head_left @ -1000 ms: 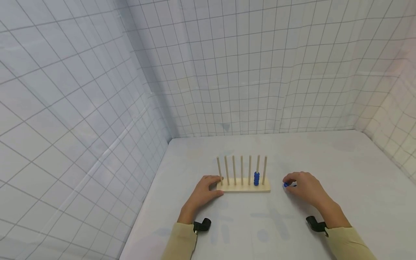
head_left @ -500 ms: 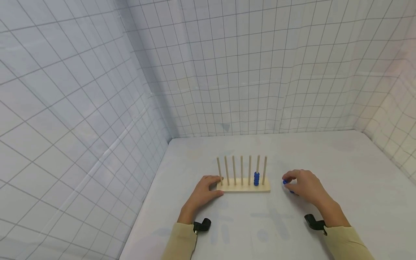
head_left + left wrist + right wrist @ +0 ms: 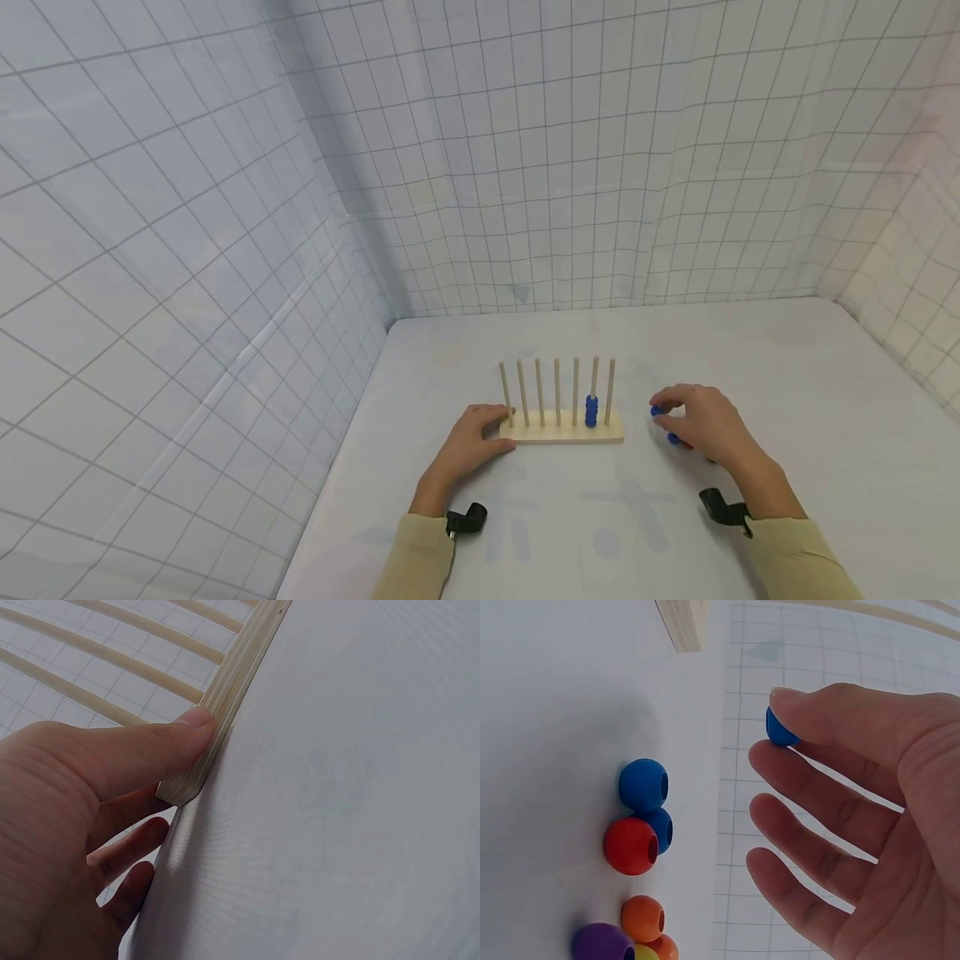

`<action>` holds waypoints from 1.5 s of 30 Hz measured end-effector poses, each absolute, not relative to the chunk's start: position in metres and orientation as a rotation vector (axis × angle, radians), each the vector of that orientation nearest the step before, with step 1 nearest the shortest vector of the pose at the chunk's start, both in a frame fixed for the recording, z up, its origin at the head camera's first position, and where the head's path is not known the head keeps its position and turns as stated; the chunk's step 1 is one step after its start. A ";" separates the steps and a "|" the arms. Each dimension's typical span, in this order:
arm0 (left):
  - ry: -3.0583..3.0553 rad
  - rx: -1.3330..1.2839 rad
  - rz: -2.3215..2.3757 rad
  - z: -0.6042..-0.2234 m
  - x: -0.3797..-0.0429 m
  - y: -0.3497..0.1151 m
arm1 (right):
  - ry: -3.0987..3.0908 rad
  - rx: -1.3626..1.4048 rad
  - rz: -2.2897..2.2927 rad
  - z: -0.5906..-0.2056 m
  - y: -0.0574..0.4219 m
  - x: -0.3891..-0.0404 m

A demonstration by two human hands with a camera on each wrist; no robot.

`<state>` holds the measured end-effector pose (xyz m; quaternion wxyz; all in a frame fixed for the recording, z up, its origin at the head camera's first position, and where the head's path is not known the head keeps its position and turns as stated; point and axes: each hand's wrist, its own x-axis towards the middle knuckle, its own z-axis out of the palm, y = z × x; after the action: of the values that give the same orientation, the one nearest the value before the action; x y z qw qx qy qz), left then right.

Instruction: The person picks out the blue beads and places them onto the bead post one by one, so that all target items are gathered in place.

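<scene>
A wooden peg board [image 3: 562, 435] with several upright pegs stands on the table, and a stack of blue beads [image 3: 592, 412] sits on its second peg from the right. My left hand [image 3: 471, 442] grips the board's left end; in the left wrist view the thumb [image 3: 169, 746] presses the front edge and fingers reach behind. My right hand [image 3: 705, 423] pinches a blue bead [image 3: 780, 729] between thumb and fingertip, above the table to the right of the board. Its other fingers spread loosely.
In the right wrist view loose beads lie on the table below the right hand: a blue bead [image 3: 643, 784], a red bead [image 3: 631, 846], an orange bead [image 3: 643, 919], a purple bead [image 3: 602, 945] and others. Gridded cloth walls [image 3: 540, 183] enclose the white table [image 3: 555, 533].
My right hand has lifted the pinched blue bead slightly up off the table, uncovering loose blue and red beads beneath. The left hand and board have stayed put.
</scene>
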<state>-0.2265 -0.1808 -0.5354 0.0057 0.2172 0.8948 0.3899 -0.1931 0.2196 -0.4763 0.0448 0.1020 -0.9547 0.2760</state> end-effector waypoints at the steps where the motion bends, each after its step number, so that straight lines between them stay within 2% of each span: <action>1: 2.802 0.679 1.220 -0.536 -0.227 -0.181 | -2.912 0.315 0.835 -0.476 0.220 -0.194; 45: 2.802 0.699 1.212 -0.535 -0.227 -0.181 | -2.769 0.303 0.871 -0.444 0.213 -0.197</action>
<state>-0.2269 -0.1809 -0.5353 0.0047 0.2231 0.8946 0.3871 -0.1975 0.2132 -0.4439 0.1111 0.1033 -0.9429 0.2967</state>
